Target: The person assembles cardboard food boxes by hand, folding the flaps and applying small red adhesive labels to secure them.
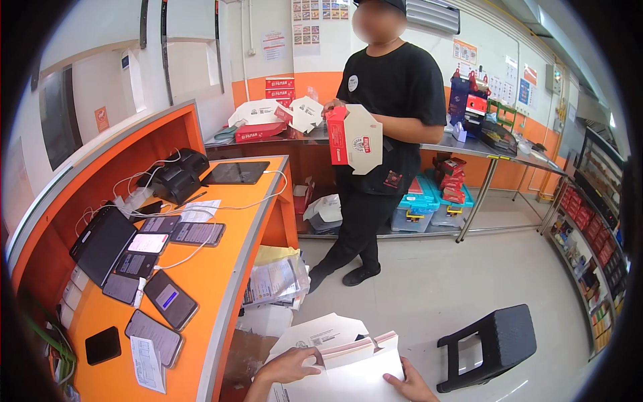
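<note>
A partly folded white cardboard food box (pixel 355 368), with several layered edges along its top, is held low in front of me. My left hand (pixel 291 366) is closed on its upper left side, the fingers curled over the edge. On the lower right side, my right hand (pixel 410 385) grips it with the thumb on the front face. Behind it a cream cardboard flap (pixel 321 331) with dark print spreads out. I cannot tell whether this is one box or several together. The lower part is cut off by the picture's edge.
An orange counter (pixel 221 251) at left bears several phones (pixel 171 299), a tablet (pixel 236 172) and cables. Across from me, a person in black (pixel 395 87) holds a red and cream carton (pixel 355 139). A black stool (pixel 492 345) stands right; stocked shelves (pixel 583 254) line the far right.
</note>
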`<state>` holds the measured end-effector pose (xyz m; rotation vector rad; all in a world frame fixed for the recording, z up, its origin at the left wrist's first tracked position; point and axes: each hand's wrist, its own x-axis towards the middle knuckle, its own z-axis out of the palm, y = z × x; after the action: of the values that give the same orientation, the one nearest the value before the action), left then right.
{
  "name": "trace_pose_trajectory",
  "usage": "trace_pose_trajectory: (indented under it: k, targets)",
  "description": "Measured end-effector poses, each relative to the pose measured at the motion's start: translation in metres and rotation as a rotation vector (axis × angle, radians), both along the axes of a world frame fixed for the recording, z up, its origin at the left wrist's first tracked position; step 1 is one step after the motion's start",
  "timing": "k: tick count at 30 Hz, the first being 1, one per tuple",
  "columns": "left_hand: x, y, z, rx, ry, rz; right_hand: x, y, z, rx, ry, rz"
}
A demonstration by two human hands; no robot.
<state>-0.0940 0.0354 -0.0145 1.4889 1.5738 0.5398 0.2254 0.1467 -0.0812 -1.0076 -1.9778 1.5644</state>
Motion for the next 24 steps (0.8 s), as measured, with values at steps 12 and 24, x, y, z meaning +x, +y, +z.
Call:
trace_pose_trajectory:
  k: [12, 24]
  targets:
    - [0.026, -0.029, -0.025, 0.429, -0.047, 0.533, -0.006, -0.008, 0.015, -0.233, 0.083, -0.036]
    - [0.044, -0.127, -0.056, 0.411, 0.293, 1.144, -0.006, 0.005, -0.013, -0.239, -0.019, 0.048]
